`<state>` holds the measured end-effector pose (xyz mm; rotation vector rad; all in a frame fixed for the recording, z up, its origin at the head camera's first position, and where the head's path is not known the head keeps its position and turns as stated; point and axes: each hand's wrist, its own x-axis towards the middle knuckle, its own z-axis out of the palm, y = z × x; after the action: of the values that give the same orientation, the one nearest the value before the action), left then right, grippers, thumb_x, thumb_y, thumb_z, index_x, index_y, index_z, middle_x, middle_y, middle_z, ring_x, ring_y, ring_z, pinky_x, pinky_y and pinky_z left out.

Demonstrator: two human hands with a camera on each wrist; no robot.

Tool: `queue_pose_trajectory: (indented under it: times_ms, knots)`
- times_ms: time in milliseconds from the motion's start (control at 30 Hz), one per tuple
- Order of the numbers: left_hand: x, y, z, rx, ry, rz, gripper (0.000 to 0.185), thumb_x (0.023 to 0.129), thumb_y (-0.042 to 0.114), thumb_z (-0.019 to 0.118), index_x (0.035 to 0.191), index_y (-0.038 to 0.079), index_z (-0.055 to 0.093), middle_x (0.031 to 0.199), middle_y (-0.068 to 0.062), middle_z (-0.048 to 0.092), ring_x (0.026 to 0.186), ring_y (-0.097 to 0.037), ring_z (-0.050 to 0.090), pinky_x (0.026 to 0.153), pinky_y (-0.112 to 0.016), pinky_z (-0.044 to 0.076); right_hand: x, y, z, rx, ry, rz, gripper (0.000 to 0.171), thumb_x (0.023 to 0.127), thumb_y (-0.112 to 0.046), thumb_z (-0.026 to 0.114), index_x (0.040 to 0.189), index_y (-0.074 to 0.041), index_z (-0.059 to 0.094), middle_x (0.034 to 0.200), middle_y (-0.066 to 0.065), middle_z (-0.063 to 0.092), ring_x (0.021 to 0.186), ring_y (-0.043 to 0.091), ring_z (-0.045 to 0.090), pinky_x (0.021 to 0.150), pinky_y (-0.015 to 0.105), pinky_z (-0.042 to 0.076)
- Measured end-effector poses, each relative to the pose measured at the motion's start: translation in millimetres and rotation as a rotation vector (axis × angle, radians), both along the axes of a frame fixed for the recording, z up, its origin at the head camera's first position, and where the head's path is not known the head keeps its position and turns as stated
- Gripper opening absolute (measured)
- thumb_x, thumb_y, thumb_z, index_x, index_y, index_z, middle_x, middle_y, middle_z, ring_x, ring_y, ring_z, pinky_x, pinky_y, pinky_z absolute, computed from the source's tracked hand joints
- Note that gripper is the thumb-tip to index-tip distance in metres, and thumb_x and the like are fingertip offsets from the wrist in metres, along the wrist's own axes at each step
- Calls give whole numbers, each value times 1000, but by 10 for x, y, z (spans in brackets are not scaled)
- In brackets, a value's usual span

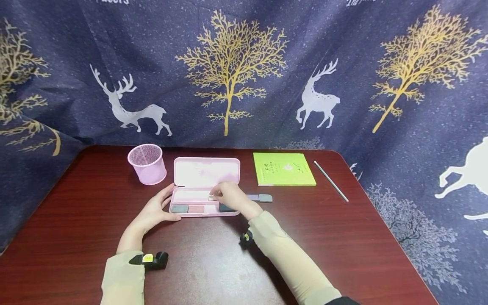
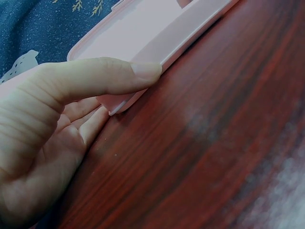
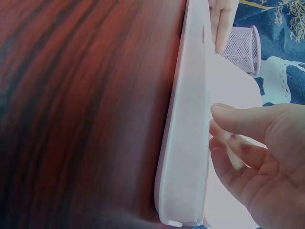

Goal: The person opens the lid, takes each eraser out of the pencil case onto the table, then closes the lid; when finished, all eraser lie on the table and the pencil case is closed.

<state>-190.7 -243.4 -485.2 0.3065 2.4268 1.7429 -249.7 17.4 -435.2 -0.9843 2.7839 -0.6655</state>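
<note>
While the pink pencil case (image 1: 206, 186) lies open near the middle of the dark red desk (image 1: 84, 203), lid propped upright toward the backdrop, both hands work at it. Left hand (image 1: 154, 209) steadies the case's left end: thumb (image 2: 109, 76) pressed along the front corner of the tray, the other fingers curled against the end wall, so this grip is closed on the case. Right hand (image 1: 232, 198) reaches into the tray from the right, fingers drawn together around a small white eraser (image 1: 211, 197) at the fingertips; the right wrist view shows the fingers (image 3: 238, 148) bent close over the tray's interior, though the eraser itself cannot be made out there. In the tray's front row: a grey eraser (image 1: 180, 208), a pinkish one (image 1: 196, 209), and a dark one (image 1: 225, 208) partly under the right hand. Just right of the case, on the desk, two more erasers, lilac (image 1: 253, 197) and grey (image 1: 265, 198), touching end to end. Pink mesh pen cup (image 1: 147, 164) stands upright behind the case's left end. Green booklet (image 1: 284, 169) lies flat to the right, a thin silver rod (image 1: 331, 181) angled beyond it. Navy cloth (image 1: 244, 72) with gold trees and white deer hangs behind.
</note>
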Motion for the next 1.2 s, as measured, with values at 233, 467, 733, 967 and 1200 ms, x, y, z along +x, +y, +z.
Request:
queue_pose_trajectory:
  times_ms: [233,467,733,967,1200]
  knots:
    - [-6,6,2,0,1,-2,110,69,-2,84,153,-8,13,157,-32,19,143,-49,26,100,-2,38,43,-22,26,46,19,-7,18,92,-10,66,107,-5,76,105,7,75,104,20,70,95,30,55]
    - [-3,6,13,-12,-4,3,110,69,-2,84,153,-8,12,157,-32,19,143,-48,26,102,-5,38,46,-18,8,53,57,3,16,91,-9,68,104,-7,77,103,4,76,103,19,70,95,29,55]
    - [-3,5,1,-9,-3,3,110,69,-2,84,153,-8,12,157,-32,19,143,-48,25,103,-5,38,37,-22,5,61,34,7,16,91,-6,67,103,-6,76,101,5,76,103,18,70,93,27,56]
    - [-7,5,-14,-10,-2,8,111,69,0,85,153,-7,12,157,-31,20,144,-48,26,104,-6,37,29,-37,-12,56,17,-11,18,90,0,64,103,-4,76,101,6,76,103,19,70,94,29,56]
    - [-4,10,-3,-22,-8,11,111,69,1,85,153,-6,12,157,-30,20,144,-47,26,109,-16,38,25,-56,-20,76,12,-28,19,90,0,63,101,-6,77,100,5,76,104,18,69,94,28,56]
